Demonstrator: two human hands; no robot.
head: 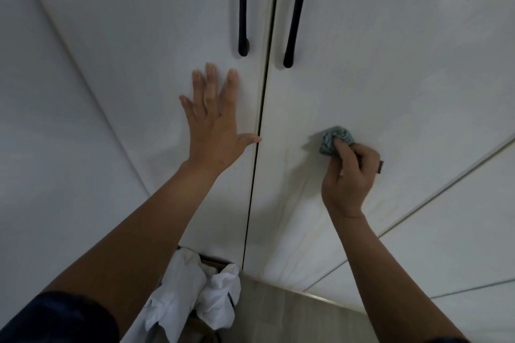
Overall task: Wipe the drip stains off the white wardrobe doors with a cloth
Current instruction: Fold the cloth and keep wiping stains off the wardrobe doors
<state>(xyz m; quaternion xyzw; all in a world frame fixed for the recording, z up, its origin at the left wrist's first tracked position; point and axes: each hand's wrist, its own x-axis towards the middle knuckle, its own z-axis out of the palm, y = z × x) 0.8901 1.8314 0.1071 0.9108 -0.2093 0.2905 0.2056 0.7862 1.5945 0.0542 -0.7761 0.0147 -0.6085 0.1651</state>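
Two white wardrobe doors fill the view, the left door (133,36) and the right door (390,50), split by a dark vertical gap. My left hand (214,122) lies flat on the left door, fingers spread, thumb at the gap. My right hand (348,178) grips a bunched blue-grey cloth (334,139) pressed against the right door. Faint brownish drip streaks (295,203) run down the right door below and left of the cloth.
Two long black handles (243,8) (296,8) hang either side of the gap above my hands. White crumpled fabric (195,287) lies at the wardrobe's foot. A pale floor (292,315) shows below the doors. Further door panels stand at far left and right.
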